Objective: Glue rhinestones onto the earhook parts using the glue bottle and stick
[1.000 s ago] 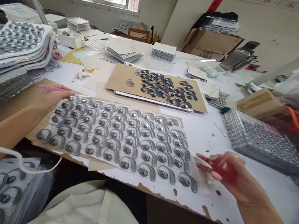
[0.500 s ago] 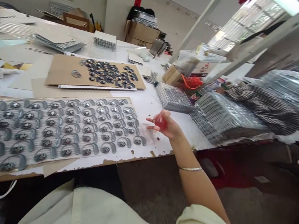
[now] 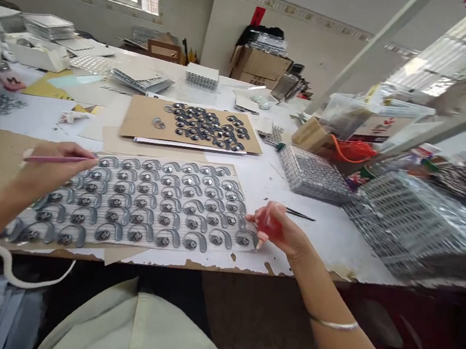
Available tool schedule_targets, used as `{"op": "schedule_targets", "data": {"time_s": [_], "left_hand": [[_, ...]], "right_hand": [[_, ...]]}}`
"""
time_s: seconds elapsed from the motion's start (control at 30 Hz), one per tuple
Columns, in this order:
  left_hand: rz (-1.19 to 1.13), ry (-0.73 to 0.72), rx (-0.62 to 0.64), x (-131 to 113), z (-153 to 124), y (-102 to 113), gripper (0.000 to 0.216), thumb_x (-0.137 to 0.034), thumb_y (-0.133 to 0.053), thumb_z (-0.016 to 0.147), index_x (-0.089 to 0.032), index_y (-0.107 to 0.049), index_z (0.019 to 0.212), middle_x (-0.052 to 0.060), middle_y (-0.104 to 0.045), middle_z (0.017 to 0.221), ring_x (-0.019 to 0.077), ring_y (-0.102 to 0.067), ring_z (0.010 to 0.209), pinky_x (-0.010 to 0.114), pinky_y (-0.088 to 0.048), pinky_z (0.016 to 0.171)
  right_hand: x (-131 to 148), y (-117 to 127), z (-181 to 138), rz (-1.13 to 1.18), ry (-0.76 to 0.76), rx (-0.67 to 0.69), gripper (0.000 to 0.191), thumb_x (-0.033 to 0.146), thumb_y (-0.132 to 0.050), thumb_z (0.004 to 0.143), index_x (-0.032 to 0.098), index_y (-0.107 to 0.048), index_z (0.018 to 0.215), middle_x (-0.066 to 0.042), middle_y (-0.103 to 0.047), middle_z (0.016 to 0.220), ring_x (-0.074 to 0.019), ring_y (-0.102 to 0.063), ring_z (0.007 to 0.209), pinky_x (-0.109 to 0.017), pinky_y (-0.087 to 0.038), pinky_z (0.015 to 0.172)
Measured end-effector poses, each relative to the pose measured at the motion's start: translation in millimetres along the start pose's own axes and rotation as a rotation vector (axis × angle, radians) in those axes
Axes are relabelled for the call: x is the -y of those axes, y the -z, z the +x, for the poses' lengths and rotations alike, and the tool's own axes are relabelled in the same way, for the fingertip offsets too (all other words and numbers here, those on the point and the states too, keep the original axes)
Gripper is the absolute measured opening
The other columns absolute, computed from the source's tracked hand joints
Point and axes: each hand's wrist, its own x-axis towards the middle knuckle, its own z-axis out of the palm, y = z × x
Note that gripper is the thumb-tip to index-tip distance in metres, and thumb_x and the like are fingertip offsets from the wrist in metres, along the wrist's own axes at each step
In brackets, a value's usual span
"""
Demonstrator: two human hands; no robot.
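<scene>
A sheet [image 3: 172, 253] on the table carries rows of grey hook-shaped pieces [image 3: 164, 220], each with a dark round part and a small shiny centre. My left hand [image 3: 48, 172] is over the sheet's left end, its fingers closed around a slim pink pen-like tool [image 3: 54, 159]. At the right end my right hand [image 3: 281, 231] grips a small translucent red object [image 3: 270, 220], partly hidden by the fingers and blurred. That hand is beside the corner hook piece [image 3: 245, 238]; whether it touches is unclear. A thin dark tool [image 3: 300, 214] shows behind the right hand.
Behind the sheet, a brown cardboard [image 3: 146, 118] bears a cluster of dark hook pieces [image 3: 209, 125]. Stacked clear trays [image 3: 316, 173] and wrapped stacks [image 3: 426, 221] stand on the right. A white cord [image 3: 5, 260] crosses the lower left. The table's front edge [image 3: 204, 266] is worn.
The view has swung left, bringing my left hand and its pink tool into full sight. My right hand, still holding the red object, is now close to the sheet's right corner.
</scene>
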Motion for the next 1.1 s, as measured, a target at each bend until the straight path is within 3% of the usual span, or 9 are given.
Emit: {"op": "schedule_targets", "data": {"time_s": [0.07, 0.23, 0.5, 0.67, 0.77, 0.87, 0.97, 1.03, 1.1], "left_hand": [[-0.050, 0.061, 0.066, -21.2, 2.3, -10.9, 0.032, -0.042, -0.064, 0.076, -0.014, -0.069, 0.091, -0.001, -0.070, 0.081, 0.0140, -0.060, 0.074, 0.019, -0.041, 0.065], [0.014, -0.043, 0.134, -46.0, 4.0, -32.8, 0.023, -0.038, -0.063, 0.074, -0.019, -0.070, 0.085, -0.001, -0.071, 0.086, 0.0182, -0.062, 0.084, 0.023, -0.041, 0.073], [0.039, -0.059, 0.140, -44.8, 9.0, -53.3, 0.026, -0.046, -0.061, 0.073, -0.024, -0.070, 0.085, -0.001, -0.072, 0.092, 0.0217, -0.064, 0.088, 0.028, -0.043, 0.079], [-0.002, -0.158, 0.162, -52.2, 10.6, -61.2, 0.024, -0.043, -0.063, 0.075, -0.023, -0.071, 0.084, 0.000, -0.073, 0.089, 0.0201, -0.066, 0.082, 0.027, -0.047, 0.072], [-0.064, -0.331, 0.156, -57.4, 14.2, -69.0, 0.020, -0.038, -0.062, 0.079, -0.021, -0.071, 0.082, 0.001, -0.073, 0.083, 0.0176, -0.067, 0.075, 0.024, -0.049, 0.067], [-0.132, -0.569, 0.134, -59.3, 21.5, -83.7, 0.015, -0.030, -0.061, 0.082, -0.019, -0.070, 0.082, 0.003, -0.074, 0.082, 0.0159, -0.067, 0.070, 0.024, -0.051, 0.066], [-0.118, -0.824, 0.072, -60.5, 31.6, -103.8, 0.011, -0.022, -0.058, 0.085, -0.016, -0.067, 0.085, 0.004, -0.074, 0.086, 0.0157, -0.068, 0.073, 0.027, -0.052, 0.070], [-0.077, -0.998, 0.007, -63.3, 38.4, -116.8, 0.011, -0.018, -0.053, 0.087, -0.015, -0.063, 0.088, 0.005, -0.074, 0.087, 0.0144, -0.069, 0.075, 0.026, -0.051, 0.070], [-0.018, -1.140, -0.038, -67.8, 44.2, -127.2, 0.012, -0.014, -0.047, 0.089, -0.014, -0.059, 0.089, 0.006, -0.073, 0.089, 0.0133, -0.069, 0.077, 0.025, -0.049, 0.066]], "right_hand": [[3.8, 4.0, 0.0, -0.045, 0.029, 0.000, 0.034, 0.051, -0.073, 0.068, 0.023, -0.054, 0.070, -0.001, -0.063, 0.073, -0.0270, -0.068, 0.092, -0.024, -0.053, 0.044], [18.3, 22.1, 2.1, -0.077, 0.051, -0.034, 0.035, 0.052, -0.076, 0.064, 0.023, -0.057, 0.066, -0.001, -0.063, 0.071, -0.0269, -0.066, 0.096, -0.044, -0.061, 0.072], [15.7, 22.8, 6.6, -0.017, -0.023, 0.041, 0.033, 0.049, -0.073, 0.069, 0.021, -0.055, 0.066, 0.001, -0.062, 0.072, -0.0229, -0.067, 0.089, -0.042, -0.059, 0.071], [3.9, 13.3, -2.0, 0.011, -0.049, 0.105, 0.032, 0.051, -0.069, 0.072, 0.021, -0.059, 0.069, -0.001, -0.062, 0.075, -0.0229, -0.066, 0.089, -0.044, -0.058, 0.074], [6.3, 10.2, -8.1, -0.082, -0.065, 0.101, 0.034, 0.056, -0.069, 0.070, 0.022, -0.063, 0.067, -0.004, -0.062, 0.075, -0.0251, -0.066, 0.089, -0.046, -0.058, 0.079], [23.5, 8.2, -4.3, -0.241, 0.078, -0.010, 0.033, 0.056, -0.072, 0.066, 0.024, -0.066, 0.063, -0.005, -0.063, 0.071, -0.0248, -0.067, 0.082, -0.045, -0.059, 0.081], [47.2, -7.7, 15.0, -0.298, 0.371, -0.108, 0.031, 0.053, -0.071, 0.069, 0.025, -0.065, 0.056, -0.006, -0.062, 0.066, -0.0202, -0.066, 0.067, -0.036, -0.059, 0.058], [59.4, -29.7, 34.9, -0.293, 0.531, -0.116, 0.037, 0.052, -0.070, 0.071, 0.023, -0.062, 0.050, -0.005, -0.060, 0.059, -0.0158, -0.060, 0.050, -0.028, -0.048, 0.037], [65.3, -57.2, 58.2, -0.253, 0.601, -0.171, 0.036, 0.046, -0.069, 0.074, 0.021, -0.058, 0.050, -0.003, -0.059, 0.058, -0.0120, -0.057, 0.043, -0.022, -0.039, 0.030]]}}
